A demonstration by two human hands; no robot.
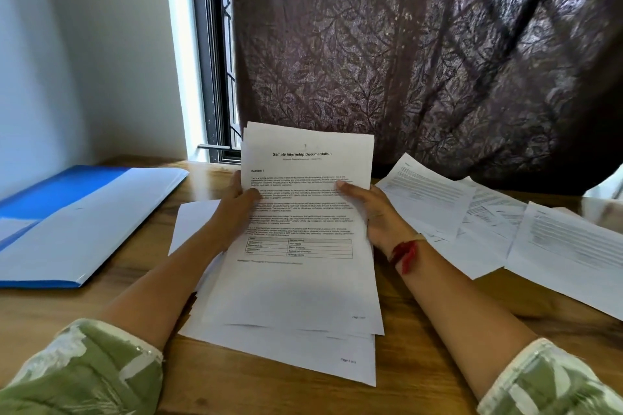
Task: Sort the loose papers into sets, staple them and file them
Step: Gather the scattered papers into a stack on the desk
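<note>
One blue folder lies shut at the left of the wooden table. At the right, well apart from it, at least four loose printed sheets overlap in a fan. Between them two hands hold up one stack of papers, headed "Sample Internship Documentation", with several sheet edges showing at its top. At least two more sheets lie flat under it. The left hand grips the stack's left edge, thumb on the front page and fingers behind. The right hand grips the right edge the same way, with a red thread band on its wrist.
</note>
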